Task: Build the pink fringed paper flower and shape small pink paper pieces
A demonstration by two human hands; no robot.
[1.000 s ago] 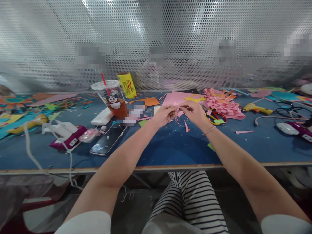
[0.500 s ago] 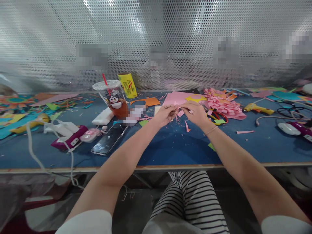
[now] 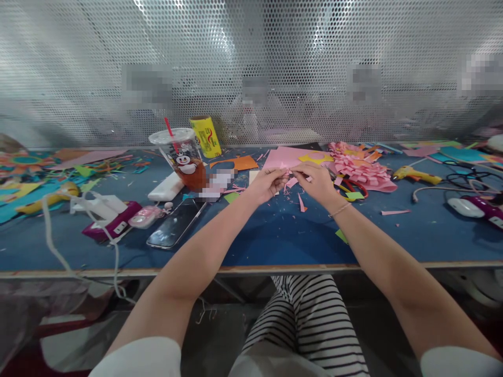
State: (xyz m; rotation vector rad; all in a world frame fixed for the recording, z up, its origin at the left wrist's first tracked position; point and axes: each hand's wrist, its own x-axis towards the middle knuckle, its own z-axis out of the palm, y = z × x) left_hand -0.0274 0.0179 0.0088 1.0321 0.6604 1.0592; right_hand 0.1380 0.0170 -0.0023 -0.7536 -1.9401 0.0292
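Observation:
Both hands meet above the blue table, fingertips pinched around a small piece of pink paper (image 3: 287, 170). My left hand (image 3: 270, 185) grips it from the left, fingers curled. From the right, my right hand (image 3: 314, 180) pinches the same piece; its exact shape is too small to make out. Behind the hands lies a pink paper sheet (image 3: 281, 156) with a yellow scrap (image 3: 314, 158) on it. A ruffled pink paper flower (image 3: 367, 170) rests right of my right hand, next to red-handled scissors (image 3: 356, 188). Pink cuttings (image 3: 301, 202) lie below the hands.
Left stand a drink cup (image 3: 184, 162) and a yellow roll (image 3: 206, 137). A phone (image 3: 176, 224), a purple power strip (image 3: 112, 220) and a yellow glue gun (image 3: 51, 199) are nearer the left. Another glue gun (image 3: 418, 175) lies right. A perforated metal screen (image 3: 251, 57) rises behind.
Almost nothing differs. Both hands stay in place, pinching the pink paper, with only slight finger movement.

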